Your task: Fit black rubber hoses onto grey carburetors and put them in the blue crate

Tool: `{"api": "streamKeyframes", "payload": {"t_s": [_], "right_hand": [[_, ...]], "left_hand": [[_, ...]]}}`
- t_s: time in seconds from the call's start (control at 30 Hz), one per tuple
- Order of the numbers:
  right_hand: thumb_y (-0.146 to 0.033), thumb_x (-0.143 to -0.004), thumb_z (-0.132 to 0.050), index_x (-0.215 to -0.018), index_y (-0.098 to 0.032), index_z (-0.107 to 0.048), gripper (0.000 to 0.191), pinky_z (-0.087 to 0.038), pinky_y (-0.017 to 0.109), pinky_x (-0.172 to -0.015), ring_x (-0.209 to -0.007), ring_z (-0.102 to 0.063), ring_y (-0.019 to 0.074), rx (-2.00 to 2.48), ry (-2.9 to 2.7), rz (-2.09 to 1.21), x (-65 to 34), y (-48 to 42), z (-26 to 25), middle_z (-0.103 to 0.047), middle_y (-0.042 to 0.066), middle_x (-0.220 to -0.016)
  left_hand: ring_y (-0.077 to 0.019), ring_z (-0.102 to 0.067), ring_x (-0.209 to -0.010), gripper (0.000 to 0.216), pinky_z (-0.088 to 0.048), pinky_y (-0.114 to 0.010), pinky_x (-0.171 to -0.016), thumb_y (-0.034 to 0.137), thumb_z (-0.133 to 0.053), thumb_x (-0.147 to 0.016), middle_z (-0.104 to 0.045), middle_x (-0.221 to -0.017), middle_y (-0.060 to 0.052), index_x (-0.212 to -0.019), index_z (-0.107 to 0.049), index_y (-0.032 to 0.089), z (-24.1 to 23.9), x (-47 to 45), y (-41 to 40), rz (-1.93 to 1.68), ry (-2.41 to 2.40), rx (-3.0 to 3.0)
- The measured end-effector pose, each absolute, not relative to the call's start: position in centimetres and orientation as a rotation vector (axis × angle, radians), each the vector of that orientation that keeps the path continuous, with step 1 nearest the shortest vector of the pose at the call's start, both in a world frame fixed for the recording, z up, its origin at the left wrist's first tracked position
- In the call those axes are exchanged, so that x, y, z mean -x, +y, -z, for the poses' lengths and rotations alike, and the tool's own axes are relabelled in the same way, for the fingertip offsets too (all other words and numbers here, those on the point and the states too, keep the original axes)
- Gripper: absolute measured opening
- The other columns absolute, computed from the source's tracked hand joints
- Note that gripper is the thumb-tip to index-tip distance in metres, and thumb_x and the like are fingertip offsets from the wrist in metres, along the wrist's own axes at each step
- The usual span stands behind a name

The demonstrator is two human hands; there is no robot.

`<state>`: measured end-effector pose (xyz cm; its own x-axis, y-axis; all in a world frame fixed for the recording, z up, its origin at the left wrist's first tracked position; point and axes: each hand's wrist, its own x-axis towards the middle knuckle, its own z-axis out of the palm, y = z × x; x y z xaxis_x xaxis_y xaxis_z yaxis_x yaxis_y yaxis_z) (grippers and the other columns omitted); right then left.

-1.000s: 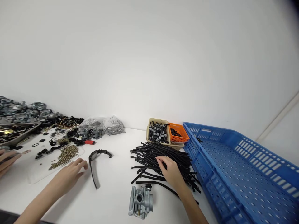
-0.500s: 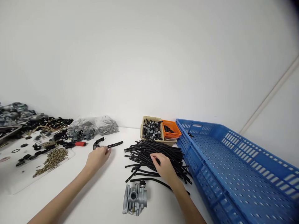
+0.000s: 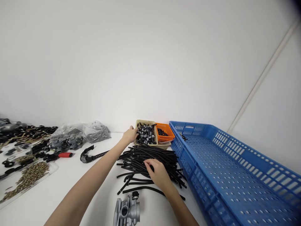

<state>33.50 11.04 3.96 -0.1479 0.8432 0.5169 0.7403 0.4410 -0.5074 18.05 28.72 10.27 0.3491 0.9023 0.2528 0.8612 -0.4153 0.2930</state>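
My left hand (image 3: 130,135) is at the left rim of a cream basket (image 3: 145,121) with its fingers slightly apart. Small black rubber elbows with silvery metal clips (image 3: 145,133) fill that basket. My right hand (image 3: 157,172) is above a pile of black rubber hoses (image 3: 150,153), thumb and fingers pinched together. Something dark shows between them, but I cannot make out whether it is held or lies behind. A grey metal carburetor (image 3: 128,210) with a black cap stands in front, cut off by the lower edge of the view.
An orange basket (image 3: 169,138) of black parts adjoins the cream one. At the right stands a large blue crate (image 3: 202,175). A black wristwatch (image 3: 86,157), a red-handled tool (image 3: 65,155), brass fittings (image 3: 30,179) and bagged metal parts (image 3: 96,131) lie to the left.
My left hand has moved from beside the watch forward and right to the cream basket. My right hand stays over the hoses. The view has turned slightly to the right.
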Motion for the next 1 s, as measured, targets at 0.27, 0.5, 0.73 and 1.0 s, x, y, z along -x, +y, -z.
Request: {"api": "streamKeyframes", "payload": {"t_s": [0.27,0.5,0.73,1.0], "right_hand": [[-0.012,-0.088,-0.048,-0.091,-0.021,-0.066,0.020,-0.050,0.031,-0.079,-0.083,-0.064,0.0189,1.328,-1.917,-0.171,-33.3,10.9,-3.9,-0.071,0.003,-0.088],[-0.014,-0.089,-0.047,-0.096,-0.020,-0.066,0.021,-0.050,0.033,-0.080,-0.085,-0.063,0.0194,1.286,-1.821,-0.167,-33.4,11.0,-4.2,-0.070,0.005,-0.091],[-0.018,-0.085,-0.059,-0.130,-0.023,-0.047,0.047,-0.051,0.032,-0.084,-0.102,-0.058,0.0201,0.968,-1.717,-0.131,-33.0,10.3,-4.9,-0.059,0.009,-0.121],[-0.016,-0.083,-0.059,-0.101,-0.019,-0.066,0.019,-0.051,0.031,-0.072,-0.079,-0.062,0.0182,0.767,-1.784,-0.150,-31.6,9.5,-4.8,-0.069,0.007,-0.087]], "left_hand": [[-0.0201,-0.059,-0.096,0.029,-0.051,-0.041,-0.081,0.032,-0.057,-0.087,-0.058,-0.114,-0.008,-0.111,-0.057,0.016,-9.1,-19.1,29.8,-0.735,1.598,-2.449],[-0.0178,-0.058,-0.091,0.011,-0.049,-0.035,-0.082,0.031,-0.052,-0.088,-0.050,-0.103,-0.006,-0.087,-0.053,0.020,-11.1,-18.1,25.3,-1.238,1.299,-2.344],[-0.0124,-0.052,-0.066,0.031,-0.046,-0.025,-0.062,0.041,-0.059,-0.082,-0.051,-0.078,0.001,-0.066,-0.044,0.020,-11.2,-17.0,14.0,-1.138,0.876,-2.166],[-0.0164,-0.055,-0.068,0.037,-0.044,-0.027,-0.062,0.049,-0.056,-0.081,-0.061,-0.074,-0.002,-0.061,-0.049,0.019,-9.3,-15.4,11.0,-1.011,1.016,-1.844]]}}
